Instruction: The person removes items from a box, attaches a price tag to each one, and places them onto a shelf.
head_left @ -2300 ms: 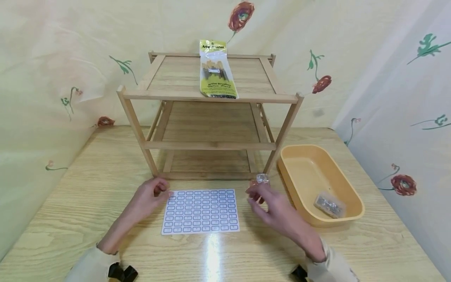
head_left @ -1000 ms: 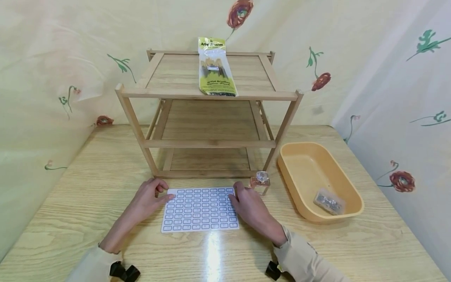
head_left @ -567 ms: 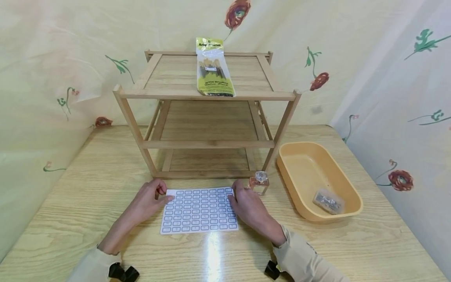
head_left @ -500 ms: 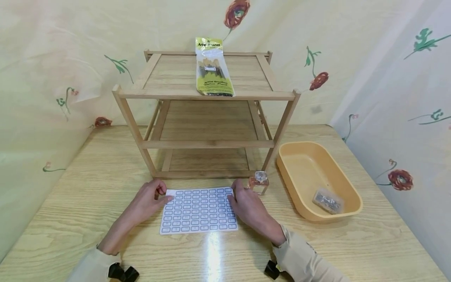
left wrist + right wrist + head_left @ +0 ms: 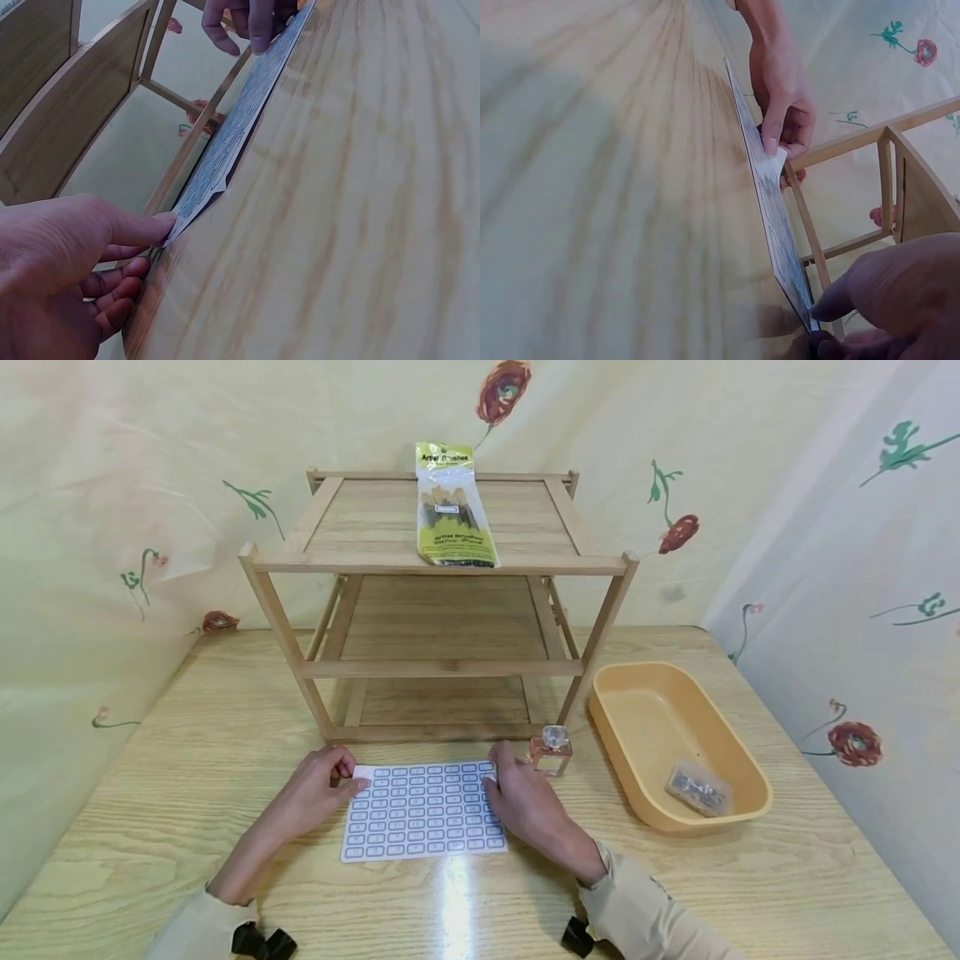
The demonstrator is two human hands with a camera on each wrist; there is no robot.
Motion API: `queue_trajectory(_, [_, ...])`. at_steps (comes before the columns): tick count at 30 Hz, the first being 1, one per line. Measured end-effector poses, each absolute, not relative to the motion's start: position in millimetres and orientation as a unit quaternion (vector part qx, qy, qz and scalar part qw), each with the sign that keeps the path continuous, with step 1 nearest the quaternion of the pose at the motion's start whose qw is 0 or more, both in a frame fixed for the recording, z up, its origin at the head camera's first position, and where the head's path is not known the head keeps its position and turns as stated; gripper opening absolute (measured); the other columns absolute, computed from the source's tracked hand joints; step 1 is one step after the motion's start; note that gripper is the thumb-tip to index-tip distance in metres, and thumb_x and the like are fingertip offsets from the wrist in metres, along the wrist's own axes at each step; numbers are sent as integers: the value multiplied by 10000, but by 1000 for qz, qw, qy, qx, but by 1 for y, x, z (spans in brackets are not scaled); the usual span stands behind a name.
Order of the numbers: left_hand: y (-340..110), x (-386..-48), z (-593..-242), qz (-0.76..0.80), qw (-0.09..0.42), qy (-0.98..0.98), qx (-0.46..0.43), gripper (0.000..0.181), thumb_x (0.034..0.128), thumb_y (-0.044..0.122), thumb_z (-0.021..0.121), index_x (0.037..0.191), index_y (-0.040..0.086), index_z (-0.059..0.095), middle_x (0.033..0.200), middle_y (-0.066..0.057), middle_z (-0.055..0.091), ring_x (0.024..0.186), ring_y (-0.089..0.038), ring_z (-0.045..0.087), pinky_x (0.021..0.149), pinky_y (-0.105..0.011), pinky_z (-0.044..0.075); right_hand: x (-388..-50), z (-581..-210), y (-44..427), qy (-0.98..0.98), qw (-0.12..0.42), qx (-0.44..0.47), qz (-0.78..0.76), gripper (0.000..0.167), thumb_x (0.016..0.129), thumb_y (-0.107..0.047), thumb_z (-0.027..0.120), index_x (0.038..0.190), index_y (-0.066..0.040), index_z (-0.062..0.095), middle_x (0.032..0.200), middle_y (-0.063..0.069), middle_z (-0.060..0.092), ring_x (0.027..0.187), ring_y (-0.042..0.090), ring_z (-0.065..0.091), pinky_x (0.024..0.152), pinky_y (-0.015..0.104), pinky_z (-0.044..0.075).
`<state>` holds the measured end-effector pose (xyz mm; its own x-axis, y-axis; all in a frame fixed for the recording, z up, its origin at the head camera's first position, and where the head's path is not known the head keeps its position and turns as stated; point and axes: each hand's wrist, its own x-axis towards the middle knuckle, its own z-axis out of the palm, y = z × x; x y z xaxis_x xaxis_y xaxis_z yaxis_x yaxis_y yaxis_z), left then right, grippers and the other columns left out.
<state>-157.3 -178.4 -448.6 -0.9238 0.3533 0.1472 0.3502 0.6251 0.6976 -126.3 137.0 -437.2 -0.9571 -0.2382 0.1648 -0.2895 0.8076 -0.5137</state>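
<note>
A white sheet of labels (image 5: 423, 814) printed with rows of small blue-framed boxes lies on the table before the shelf. My left hand (image 5: 311, 789) pinches its upper left corner, thumb on top and the other fingers curled below the edge. At the upper right corner my right hand (image 5: 531, 802) pinches the sheet between thumb and fingers. In the left wrist view, the near edge of the sheet (image 5: 217, 169) has a small crease and stands slightly off the wood. Just beyond my right hand is a square glass bottle (image 5: 551, 756) with pinkish liquid and a clear cap.
A three-tier wooden shelf (image 5: 442, 668) stands behind the sheet. On its top lies a pack of artist brushes (image 5: 456, 514) bearing a small label. To the right, a yellow tub (image 5: 637, 718) holds a clear plastic box (image 5: 699, 788) of small metallic pieces.
My right hand has moved left from in front of the glass bottle to the sheet's upper right corner and grips it. My left hand has stayed at the left corner.
</note>
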Motion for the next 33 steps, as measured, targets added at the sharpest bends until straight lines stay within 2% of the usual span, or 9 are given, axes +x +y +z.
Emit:
queue_trajectory(4, [-178,-157,-448,389,6,900,196,181,911,40,782,905,28,602,822,-16,540,756,-169,477,651,-282,423,-127,-435,135,-957,32,124,259,263,967,-52,703,1144,66,548,604,-2,467,414,81,409,355,202,287])
queue_trajectory(8, [-179,-157,-448,392,6,899,196,185,911,41,783,905,28,598,824,-19,539,754,-170,478,647,-281,424,-128,-434,134,-962,33,122,243,241,971,-60,703,1117,80,572,609,-3,464,424,81,412,358,203,294])
queue_trajectory(14, [-179,-158,-449,396,5,897,196,179,911,35,780,903,26,601,824,-18,543,757,-168,483,651,-281,431,-128,-436,135,-957,40,124,261,204,969,-53,694,1078,19,538,561,-26,426,405,74,373,351,199,264])
queue_trajectory(19, [-179,-158,-449,401,1,896,190,170,912,-3,755,908,18,587,808,-17,540,743,-161,488,642,-274,429,-127,-435,134,-942,42,135,306,189,980,-38,672,1039,-46,492,601,-37,447,438,57,386,370,194,276])
queue_trajectory(25, [-178,-157,-447,415,14,894,168,142,941,-17,711,931,6,572,807,-32,549,740,-170,504,628,-266,434,-125,-433,132,-929,56,147,335,204,968,-17,681,1014,-66,488,649,-32,470,499,60,424,401,219,323])
queue_trajectory(29, [-177,-155,-445,428,17,890,157,120,971,-4,688,979,-7,569,840,-46,562,764,-182,517,644,-268,444,-125,-431,131,-915,52,154,368,197,968,19,664,1060,-49,503,731,-3,575,542,68,506,418,228,416])
queue_trajectory(33, [-177,-154,-444,454,10,877,153,117,986,-9,670,1053,-28,576,865,-51,599,780,-189,538,656,-263,454,-125,-430,131,-903,46,164,394,273,969,50,644,1206,3,519,806,26,642,578,76,570,460,238,492])
